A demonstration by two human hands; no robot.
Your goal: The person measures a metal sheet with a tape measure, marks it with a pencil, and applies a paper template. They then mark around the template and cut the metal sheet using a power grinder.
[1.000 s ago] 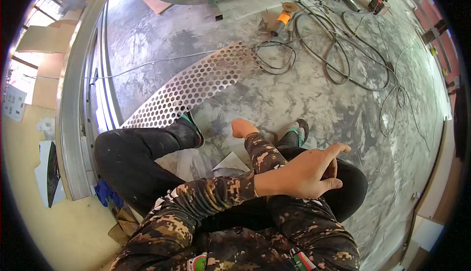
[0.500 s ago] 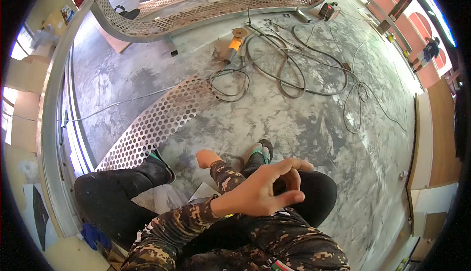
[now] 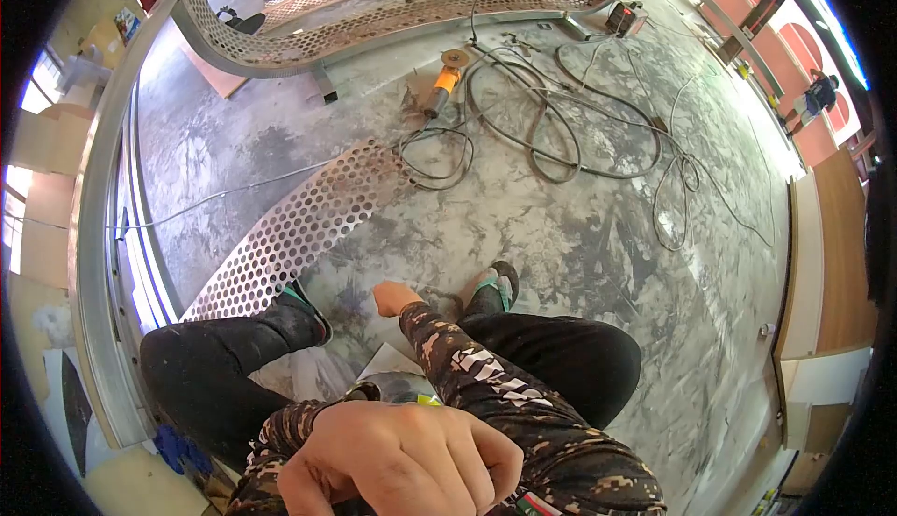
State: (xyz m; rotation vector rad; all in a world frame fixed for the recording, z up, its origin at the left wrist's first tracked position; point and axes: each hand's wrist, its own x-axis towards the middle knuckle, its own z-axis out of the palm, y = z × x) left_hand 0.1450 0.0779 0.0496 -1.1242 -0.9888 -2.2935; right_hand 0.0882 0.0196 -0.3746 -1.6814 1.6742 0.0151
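Note:
My left hand [image 3: 411, 465] is close below the camera, back upward and fingers curled in; the tips are out of sight and no object shows in it. My right forearm stretches across my lap. Beyond my knees, my right hand [image 3: 396, 298] hangs bent at the wrist over the floor, fingers folded. Whether it holds anything is hidden. Ahead on the left lies a perforated metal sheet [image 3: 290, 222], one end beside my sandalled foot. An orange angle grinder [image 3: 444, 91] with a disc rests on the floor farther ahead. Between my legs sits a pale flat piece [image 3: 388, 360].
Looped cables [image 3: 533, 96] spread over the floor right of the grinder. A curved metal frame with perforated sheet [image 3: 374, 38] crosses the back. A red and black machine [image 3: 624, 19] stands behind. Panels [image 3: 846, 264] line the right side. Another person [image 3: 815, 100] is at far right.
My left hand has come down and back toward my body, turning its back upward; its spread thumb and forefinger have curled in. My right hand stays nearly in place.

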